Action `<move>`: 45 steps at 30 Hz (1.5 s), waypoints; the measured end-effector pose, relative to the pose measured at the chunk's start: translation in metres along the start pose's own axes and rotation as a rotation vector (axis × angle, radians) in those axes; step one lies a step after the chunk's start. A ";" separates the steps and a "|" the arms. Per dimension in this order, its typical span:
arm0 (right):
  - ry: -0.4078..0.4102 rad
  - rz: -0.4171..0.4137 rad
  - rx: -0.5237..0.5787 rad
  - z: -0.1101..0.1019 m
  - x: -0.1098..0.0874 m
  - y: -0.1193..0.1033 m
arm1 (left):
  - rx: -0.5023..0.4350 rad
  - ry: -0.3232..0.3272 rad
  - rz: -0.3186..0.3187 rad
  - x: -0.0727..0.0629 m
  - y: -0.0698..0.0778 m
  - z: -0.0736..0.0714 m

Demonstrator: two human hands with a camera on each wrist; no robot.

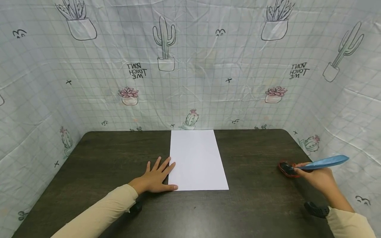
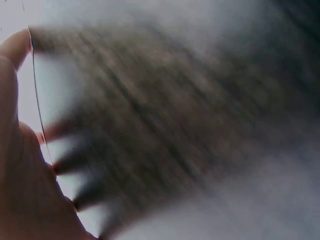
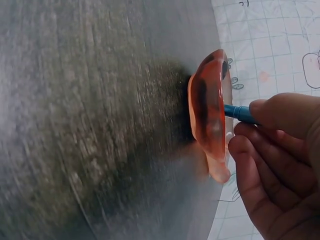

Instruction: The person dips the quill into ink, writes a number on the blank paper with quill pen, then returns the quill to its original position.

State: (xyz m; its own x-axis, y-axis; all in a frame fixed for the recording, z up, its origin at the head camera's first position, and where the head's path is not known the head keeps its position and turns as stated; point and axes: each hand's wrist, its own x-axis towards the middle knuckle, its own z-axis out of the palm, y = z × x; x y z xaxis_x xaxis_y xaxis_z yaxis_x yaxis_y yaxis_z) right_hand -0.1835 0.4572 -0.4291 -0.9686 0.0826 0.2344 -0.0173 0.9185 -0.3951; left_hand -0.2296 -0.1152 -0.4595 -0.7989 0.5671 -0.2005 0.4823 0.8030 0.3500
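Note:
A blank white sheet of paper (image 1: 196,158) lies on the dark table. My left hand (image 1: 156,177) is spread flat at its left edge, thumb and fingertips overlapping the paper; the left wrist view shows the same hand (image 2: 25,165) from the side. Over on the right, my right hand (image 1: 319,178) pinches a blue feather quill pen (image 1: 327,162) between thumb and fingers. Its teal shaft (image 3: 240,113) points down into a small orange-red translucent dish (image 3: 207,107) with dark stains, which rests on the table. The dish wall hides the pen's tip.
The dark wooden table (image 1: 253,205) is enclosed at the back and both sides by a white gridded cloth (image 1: 196,43) printed with cacti. A black wrist strap (image 1: 317,210) sits on the right wrist. The right-hand cloth stands close beside the feather.

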 end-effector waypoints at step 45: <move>0.059 0.029 0.012 0.005 -0.008 -0.004 | 0.009 0.001 -0.008 -0.001 0.002 0.000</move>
State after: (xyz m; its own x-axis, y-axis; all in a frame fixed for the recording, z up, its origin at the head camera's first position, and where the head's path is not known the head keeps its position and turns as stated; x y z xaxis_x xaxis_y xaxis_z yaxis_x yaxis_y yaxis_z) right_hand -0.1773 0.4509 -0.4341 -0.9526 0.1324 0.2741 0.0078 0.9108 -0.4129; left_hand -0.2279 -0.1141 -0.4588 -0.8029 0.5606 -0.2027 0.4791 0.8091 0.3402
